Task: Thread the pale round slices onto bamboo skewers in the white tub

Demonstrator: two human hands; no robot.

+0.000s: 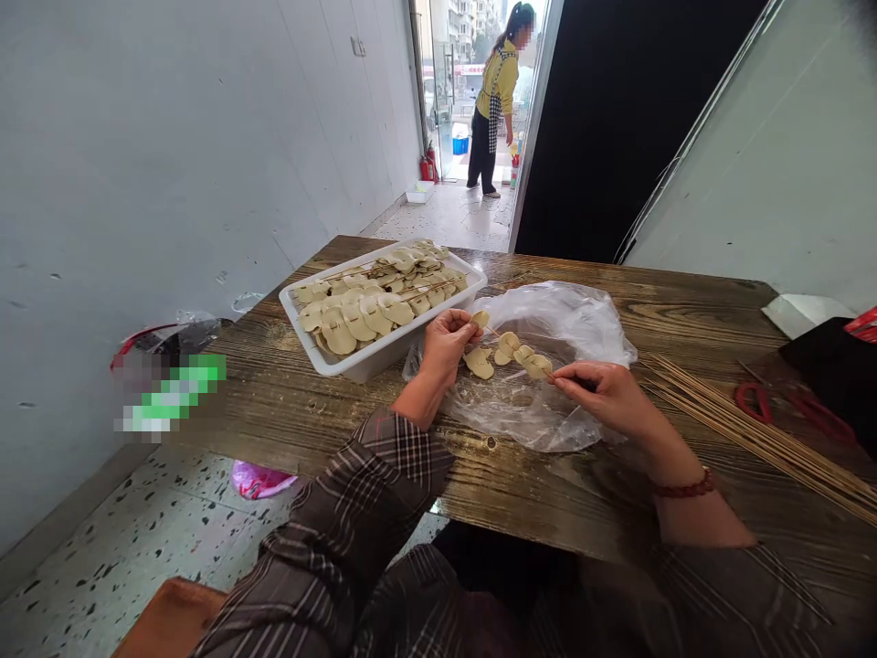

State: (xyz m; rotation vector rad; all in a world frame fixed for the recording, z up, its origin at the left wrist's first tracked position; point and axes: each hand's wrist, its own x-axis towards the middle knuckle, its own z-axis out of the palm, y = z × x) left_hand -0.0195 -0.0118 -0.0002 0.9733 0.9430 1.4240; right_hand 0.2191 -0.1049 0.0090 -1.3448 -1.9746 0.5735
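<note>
Pale tan slices (538,365) sit threaded on a thin stick (494,332) near the middle of the frame, over a crumpled clear bag (582,320). Our right hand (607,395) pinches the stick's near end; our left hand (447,345) pinches a slice (480,319) at the far end. Pushing off-centre could tear that slice, and fingertips in line with the point could get pricked. Slack folds of the bag, under some loose slices (479,363), could snag the stick. Left of centre, the white tray (390,355) of skewered slices stands near our left wrist, which could bump it. At right, spare sticks (754,429) and red-handled scissors (752,402) crowd our right side, while a person (505,87) stands at top, well apart
</note>
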